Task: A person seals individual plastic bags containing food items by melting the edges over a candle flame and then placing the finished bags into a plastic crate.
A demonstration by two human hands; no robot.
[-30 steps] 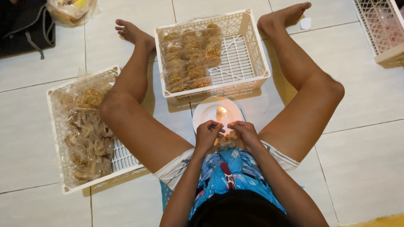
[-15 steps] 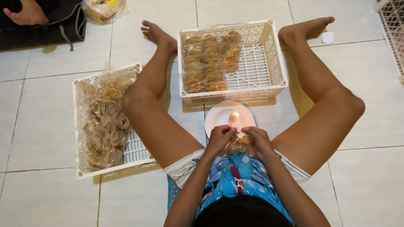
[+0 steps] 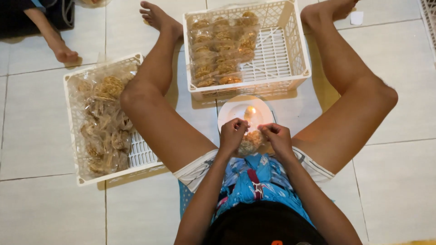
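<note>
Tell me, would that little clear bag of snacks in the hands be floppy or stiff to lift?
Probably floppy: the clear bag is thin film pinched between the left hand and right hand. Likely light and fragile too, since the contents look like brittle, airy fried nests.

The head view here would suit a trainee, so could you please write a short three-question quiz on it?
1. True or false: a lit candle stands on the white plate.
2. What do the left hand and right hand hold between them? A) a clear snack packet B) a spoon C) a cup
3. Which holds neat rows of packets: the front crate or the side crate?

Key: 1 true; 2 A; 3 the front crate.
</note>
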